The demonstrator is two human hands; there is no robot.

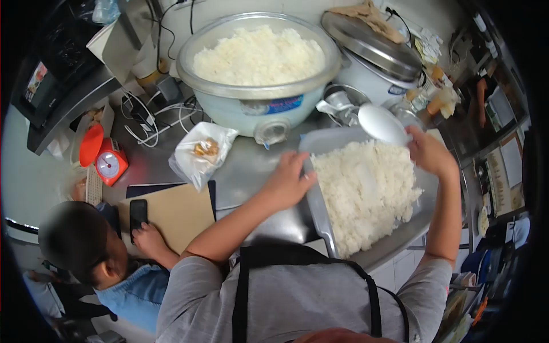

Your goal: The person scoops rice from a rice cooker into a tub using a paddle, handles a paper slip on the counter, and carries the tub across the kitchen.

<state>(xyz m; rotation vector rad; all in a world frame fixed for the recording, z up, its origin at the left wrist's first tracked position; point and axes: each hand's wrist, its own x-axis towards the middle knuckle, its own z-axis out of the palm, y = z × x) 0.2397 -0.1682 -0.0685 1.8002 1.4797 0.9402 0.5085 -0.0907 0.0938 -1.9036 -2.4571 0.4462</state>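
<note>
A grey rectangular tray [323, 220] holds a wide heap of white rice [366, 188]. At the tray's left rim is my left hand [290, 180], its fingers apart and holding nothing. My right hand [429, 151], over the tray's right side, grips a round white scoop [382, 124] above the far edge of the rice. Behind the tray stands a large round tub [229, 108] filled with more rice. A clear plastic bag [203, 151] with small brown pieces lies left of the tray.
At the left, a person [86, 246] touches a black phone [138, 217] on brown card [171, 214]. A red scale [110, 163] and white cables are farther back. A white cooker [366, 77] with a metal lid [374, 43] stands back right, near metal bowls [342, 103].
</note>
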